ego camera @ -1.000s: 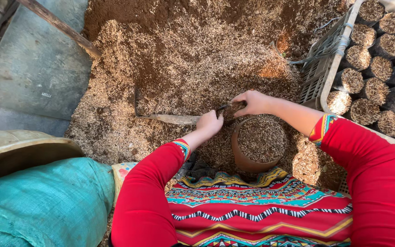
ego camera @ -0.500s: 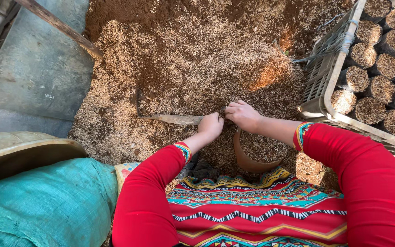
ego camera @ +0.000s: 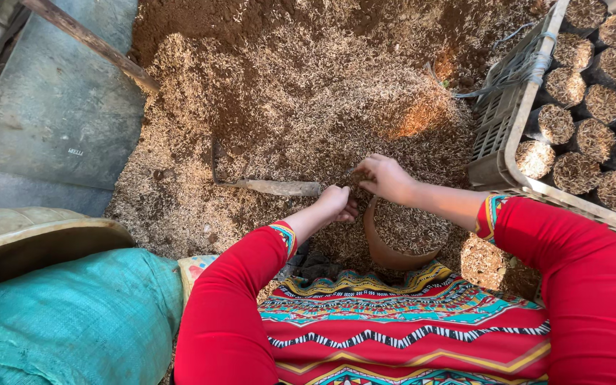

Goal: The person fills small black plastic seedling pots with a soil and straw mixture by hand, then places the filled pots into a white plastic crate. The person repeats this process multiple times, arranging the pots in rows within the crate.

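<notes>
Your left hand (ego camera: 336,202) closed its fingers round the trowel (ego camera: 269,186); your right hand (ego camera: 388,178), fingers pinched on husks, hovered over the pot (ego camera: 402,239) to fill it.

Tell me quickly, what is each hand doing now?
Left hand: closed on the wooden handle of the hoe.
Right hand: curled over the brown husk-filled pot; grip cannot be told.

Left hand (ego camera: 335,202): I see it curled into a loose fist, forearm extended forward | Right hand (ego camera: 386,178): fingers bent, palm down, just beside the left | Both arms: red-sleeved, elbows bent, converging inward.
</notes>
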